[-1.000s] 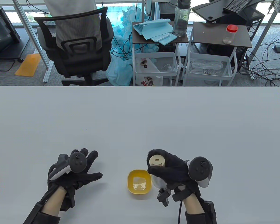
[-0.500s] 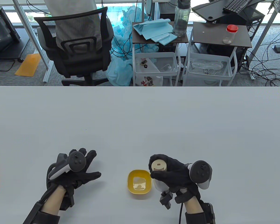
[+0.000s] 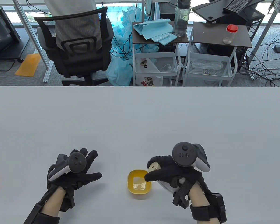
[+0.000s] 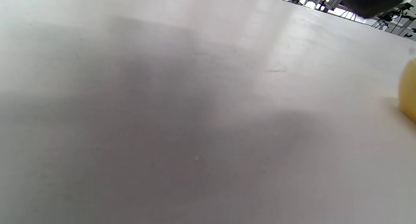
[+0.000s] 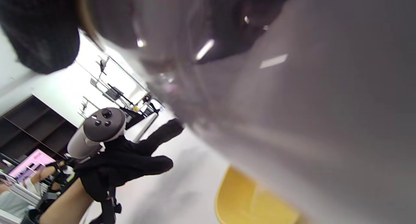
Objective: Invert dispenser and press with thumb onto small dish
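My right hand [image 3: 163,171] grips a white dispenser [image 3: 152,166] with a beige end and holds it tilted on its side, beige end pointing left toward the small yellow dish [image 3: 139,184]. The thumb lies along the dispenser's near side over the dish's right rim. In the right wrist view the dispenser's grey-white body [image 5: 292,104] fills the frame above the dish [image 5: 253,201]. The dish holds a pale patch. My left hand [image 3: 84,168] rests flat on the table with fingers spread, holding nothing, left of the dish; it also shows in the right wrist view [image 5: 130,162].
The grey table [image 3: 140,116] stretches far and wide beyond the hands. A black office chair [image 3: 77,46] and two small carts [image 3: 158,42] with a water bottle and a red-lidded jar [image 3: 230,33] stand behind the table's far edge.
My right hand has rolled its wrist over to the left, tipping the dispenser from upright onto its side toward the dish. The left hand has stayed put.
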`<state>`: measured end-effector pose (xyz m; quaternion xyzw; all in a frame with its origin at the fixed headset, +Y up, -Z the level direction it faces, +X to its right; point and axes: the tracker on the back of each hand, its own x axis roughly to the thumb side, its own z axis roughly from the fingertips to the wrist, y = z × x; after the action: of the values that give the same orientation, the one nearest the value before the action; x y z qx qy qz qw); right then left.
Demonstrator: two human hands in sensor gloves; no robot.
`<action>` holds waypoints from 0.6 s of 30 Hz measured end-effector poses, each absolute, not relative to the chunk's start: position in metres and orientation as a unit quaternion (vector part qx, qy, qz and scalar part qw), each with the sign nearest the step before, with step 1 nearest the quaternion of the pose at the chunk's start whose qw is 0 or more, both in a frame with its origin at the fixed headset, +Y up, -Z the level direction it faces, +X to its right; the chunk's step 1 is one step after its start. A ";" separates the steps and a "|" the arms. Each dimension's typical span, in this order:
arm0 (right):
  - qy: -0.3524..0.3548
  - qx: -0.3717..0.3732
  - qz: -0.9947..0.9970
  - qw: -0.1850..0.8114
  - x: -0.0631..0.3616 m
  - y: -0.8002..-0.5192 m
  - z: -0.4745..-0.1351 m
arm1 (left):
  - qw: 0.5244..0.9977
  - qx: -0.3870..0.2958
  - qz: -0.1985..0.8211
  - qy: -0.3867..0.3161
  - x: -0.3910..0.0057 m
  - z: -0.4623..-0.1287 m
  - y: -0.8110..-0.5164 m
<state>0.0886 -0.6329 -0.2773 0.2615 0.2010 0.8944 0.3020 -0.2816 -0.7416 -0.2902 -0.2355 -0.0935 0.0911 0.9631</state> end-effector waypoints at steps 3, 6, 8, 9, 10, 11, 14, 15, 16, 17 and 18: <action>0.254 0.243 0.916 0.192 0.067 -0.620 -0.285 | 0.962 -0.239 0.089 -0.099 -0.280 -0.290 -0.742; 0.301 0.222 0.926 0.050 0.038 -0.615 -0.292 | 0.963 -0.230 0.098 -0.104 -0.280 -0.290 -0.741; 0.332 0.210 0.918 -0.040 0.018 -0.617 -0.295 | 0.963 -0.227 0.096 -0.105 -0.280 -0.290 -0.740; 0.352 0.199 0.910 -0.089 0.007 -0.621 -0.298 | 0.963 -0.229 0.095 -0.105 -0.280 -0.290 -0.740; 0.361 0.193 0.903 -0.130 -0.003 -0.624 -0.299 | 0.963 -0.230 0.095 -0.105 -0.280 -0.290 -0.740; 0.363 0.191 0.895 -0.173 -0.013 -0.628 -0.301 | 0.963 -0.230 0.096 -0.105 -0.280 -0.290 -0.740; 0.373 0.186 0.868 -0.271 -0.036 -0.643 -0.302 | 0.962 -0.233 0.095 -0.105 -0.280 -0.290 -0.740; 0.375 0.185 0.860 -0.294 -0.042 -0.648 -0.303 | 0.962 -0.232 0.094 -0.106 -0.280 -0.290 -0.740; 0.375 0.186 0.852 -0.313 -0.047 -0.653 -0.303 | 0.962 -0.233 0.095 -0.107 -0.279 -0.290 -0.740; 0.376 0.189 0.845 -0.332 -0.052 -0.658 -0.303 | 0.961 -0.234 0.095 -0.109 -0.278 -0.289 -0.740; 0.374 0.192 0.841 -0.341 -0.055 -0.661 -0.303 | 0.961 -0.235 0.095 -0.110 -0.278 -0.289 -0.740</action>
<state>-0.0553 -0.6609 -0.3033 0.1924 0.3742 0.8408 -0.3407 -0.2776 -0.7400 -0.2894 -0.2346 -0.1096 0.0946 0.9612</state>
